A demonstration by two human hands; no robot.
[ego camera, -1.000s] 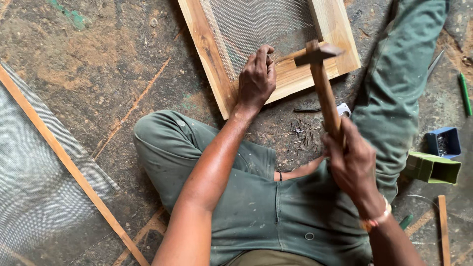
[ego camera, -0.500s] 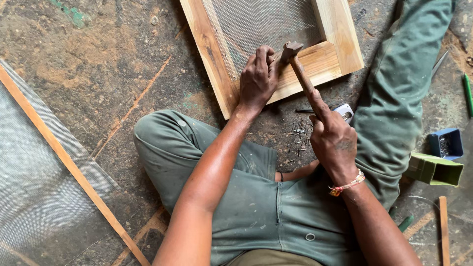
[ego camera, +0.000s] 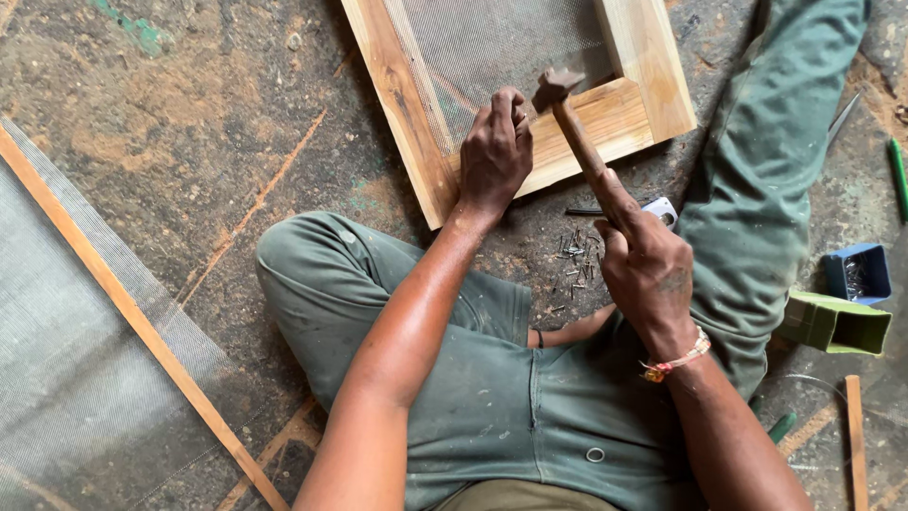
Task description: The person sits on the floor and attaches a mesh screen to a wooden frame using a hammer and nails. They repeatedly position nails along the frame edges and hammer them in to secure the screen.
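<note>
1. The right hand is wrapped tight round the hammer, whose head sits low, just beside the left fingertips.
2. The left hand rests on the wooden frame, fingers curled and pinched together at the mesh edge; whether they hold a nail cannot be seen.
3. The frame lies flat on the floor in front of the crossed legs, with loose nails scattered near the knee.
4. This looks like the nailing step: tacking mesh to the frame.
5. The next blow calls for a short, square tap, clear of those fingertips.
</note>
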